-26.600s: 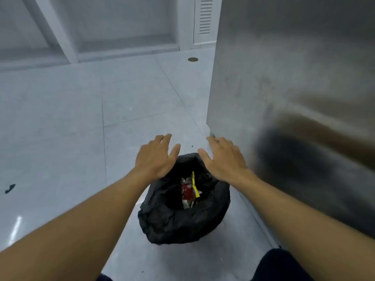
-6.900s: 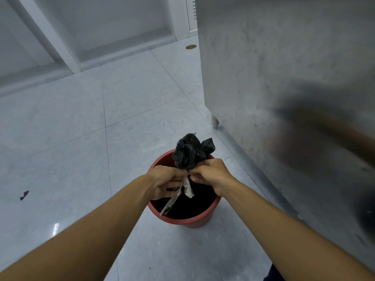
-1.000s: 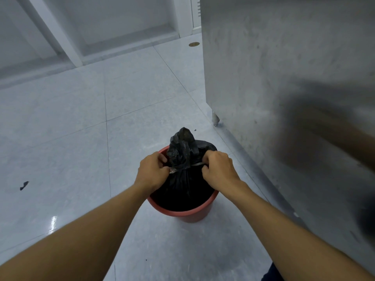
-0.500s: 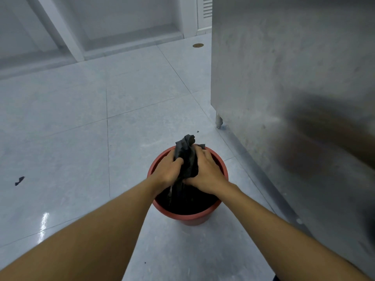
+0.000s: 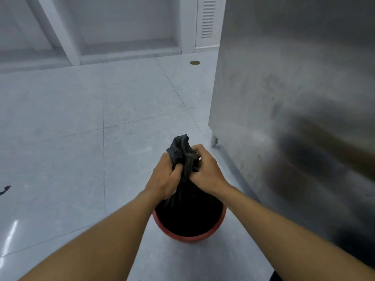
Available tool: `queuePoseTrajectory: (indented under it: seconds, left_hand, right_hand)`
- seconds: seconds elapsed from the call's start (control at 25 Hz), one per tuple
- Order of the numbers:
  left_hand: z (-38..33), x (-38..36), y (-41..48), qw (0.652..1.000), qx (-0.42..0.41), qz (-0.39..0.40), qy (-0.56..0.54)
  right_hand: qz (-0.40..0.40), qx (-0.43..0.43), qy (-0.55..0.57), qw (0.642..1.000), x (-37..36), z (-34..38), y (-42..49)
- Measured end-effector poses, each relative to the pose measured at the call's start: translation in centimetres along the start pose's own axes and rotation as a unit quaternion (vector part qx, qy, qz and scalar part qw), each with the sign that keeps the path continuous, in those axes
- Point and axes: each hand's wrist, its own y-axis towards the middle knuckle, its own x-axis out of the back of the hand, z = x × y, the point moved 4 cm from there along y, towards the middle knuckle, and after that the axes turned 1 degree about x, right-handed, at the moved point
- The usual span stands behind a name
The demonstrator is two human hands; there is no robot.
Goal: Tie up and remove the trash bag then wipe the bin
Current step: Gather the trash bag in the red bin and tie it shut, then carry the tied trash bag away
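On the tiled floor, both hands clenched around the trash bag neck.

There is a single view, taken from the person's head and tilted forward and down over both forearms, which enter from the bottom edge. It is close: the hands sit just below the middle of the frame, above a red bin on the floor. A metal cabinet fills the right side, very near the lens. The far wall runs across the upper left, its lines bent by the wide angle.
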Motion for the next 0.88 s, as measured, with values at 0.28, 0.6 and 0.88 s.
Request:
queuePoseTrajectory:
  seconds: [0.28,0.6,0.88]
  left_hand:
    - [-14.1,13.7,1.9,0.999,-0.002,0.01,-0.048]
    - [-33.6,38.1,0.6,0.998,0.013,0.045,-0.042]
    - [-41.3,54.4,-6.6,0.99,0.113,-0.059,-0.062]
  right_hand:
    - [-0.036,0.037,0.016,0.999,5.7,19.2,4.7]
    - [0.029,0.077,0.004,0.997,10.6,48.6,11.0]
    - [0.148,0.179,0.012,0.973,9.2,69.1,12.1]
